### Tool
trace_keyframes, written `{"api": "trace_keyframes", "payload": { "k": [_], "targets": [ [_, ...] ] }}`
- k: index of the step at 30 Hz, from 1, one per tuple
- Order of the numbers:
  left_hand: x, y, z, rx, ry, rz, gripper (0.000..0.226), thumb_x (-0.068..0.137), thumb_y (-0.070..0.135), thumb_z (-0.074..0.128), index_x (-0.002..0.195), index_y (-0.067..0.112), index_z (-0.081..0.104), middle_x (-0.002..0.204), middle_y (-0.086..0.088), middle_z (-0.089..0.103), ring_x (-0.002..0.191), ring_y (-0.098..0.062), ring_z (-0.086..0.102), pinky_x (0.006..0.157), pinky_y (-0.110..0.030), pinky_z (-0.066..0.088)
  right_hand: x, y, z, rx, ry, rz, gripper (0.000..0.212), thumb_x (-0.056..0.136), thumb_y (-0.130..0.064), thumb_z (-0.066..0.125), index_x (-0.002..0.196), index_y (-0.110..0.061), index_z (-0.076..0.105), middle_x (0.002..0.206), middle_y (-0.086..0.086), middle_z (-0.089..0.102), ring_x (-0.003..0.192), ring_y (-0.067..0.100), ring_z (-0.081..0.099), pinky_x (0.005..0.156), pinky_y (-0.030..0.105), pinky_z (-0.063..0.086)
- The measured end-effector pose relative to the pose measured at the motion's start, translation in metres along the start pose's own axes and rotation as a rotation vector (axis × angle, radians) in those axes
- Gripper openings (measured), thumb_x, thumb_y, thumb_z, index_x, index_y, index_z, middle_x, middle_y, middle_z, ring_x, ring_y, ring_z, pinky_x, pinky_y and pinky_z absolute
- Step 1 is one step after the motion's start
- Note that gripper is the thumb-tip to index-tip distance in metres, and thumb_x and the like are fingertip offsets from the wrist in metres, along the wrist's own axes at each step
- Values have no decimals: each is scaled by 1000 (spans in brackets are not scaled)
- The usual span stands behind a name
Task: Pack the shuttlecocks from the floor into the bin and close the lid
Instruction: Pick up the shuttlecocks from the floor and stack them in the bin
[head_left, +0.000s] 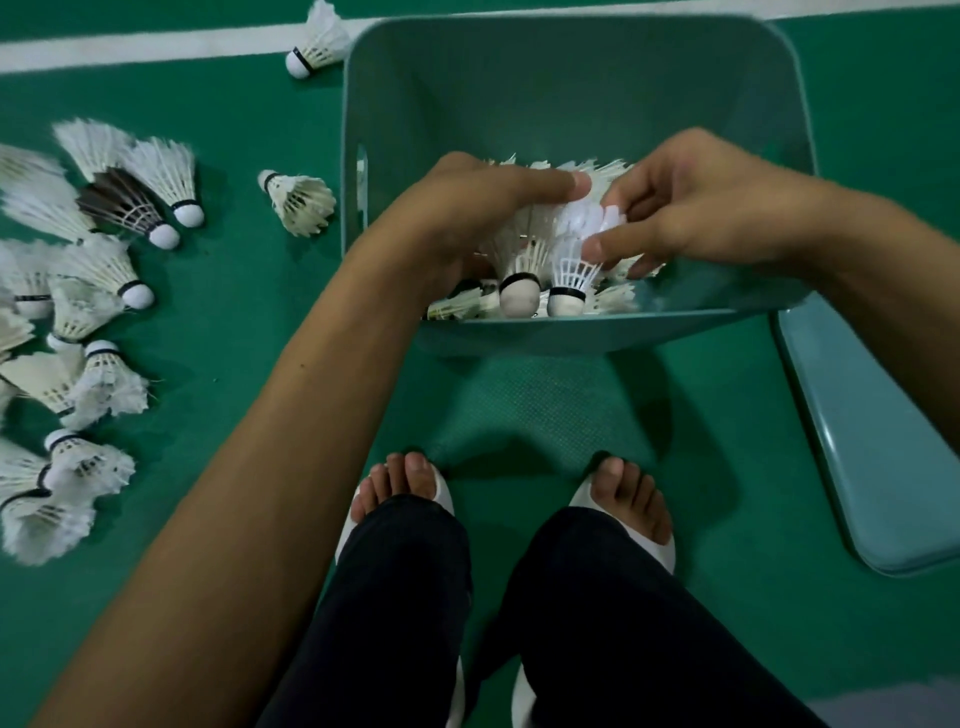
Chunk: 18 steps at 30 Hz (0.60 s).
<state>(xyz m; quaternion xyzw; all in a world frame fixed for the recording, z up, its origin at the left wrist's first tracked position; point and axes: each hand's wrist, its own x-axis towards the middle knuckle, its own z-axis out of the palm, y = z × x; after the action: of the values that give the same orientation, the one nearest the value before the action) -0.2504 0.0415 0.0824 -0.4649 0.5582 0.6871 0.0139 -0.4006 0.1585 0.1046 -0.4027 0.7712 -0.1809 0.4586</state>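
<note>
Head view: my right hand (691, 208) pinches white plastic shuttlecock (574, 270), cork down, at near edge of teal plastic bin (571, 335); left hand (467, 208) alongside, grip unclear.

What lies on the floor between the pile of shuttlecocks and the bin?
In the head view, one lone shuttlecock lies on the green floor between the pile and the bin, nearer the bin; the rest is bare.

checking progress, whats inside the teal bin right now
White shuttlecocks lie piled at the near wall of the bin. The left hand and right hand, each holding some, cover the pile's middle, so its extent is hidden.
</note>
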Motion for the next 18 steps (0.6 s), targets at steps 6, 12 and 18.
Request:
{"api": "trace_keyframes", "payload": {
  "k": [6, 12, 18],
  "targets": [
    [11, 2, -2, 89, 47, -29, 60, 73, 44, 90, 112, 5, 69, 102, -9, 74, 74, -21, 70, 67, -36, 59, 5, 19, -14, -387, 204, 110, 14, 89, -25, 78, 89, -11, 79, 87, 9, 74, 77, 21, 62, 78, 30, 44],
    [18, 3, -8, 164, -120, -57, 91, 43, 30, 103, 120, 2, 64, 115, -14, 73, 103, -30, 73, 90, -44, 61, 21, 33, 10, -765, 195, 267, 16, 88, -18, 65, 99, -8, 60, 95, 21, 57, 99, 39, 60, 81, 41, 50],
    [34, 3, -17, 171, -153, -45, 79, 43, 9, 91, 117, 2, 63, 124, -25, 69, 113, -37, 69, 101, -55, 53, 36, 32, 10, -905, 229, 384, 19, 90, -9, 59, 92, -8, 41, 90, 14, 45, 93, 39, 55, 75, 39, 38]
  ]
}}
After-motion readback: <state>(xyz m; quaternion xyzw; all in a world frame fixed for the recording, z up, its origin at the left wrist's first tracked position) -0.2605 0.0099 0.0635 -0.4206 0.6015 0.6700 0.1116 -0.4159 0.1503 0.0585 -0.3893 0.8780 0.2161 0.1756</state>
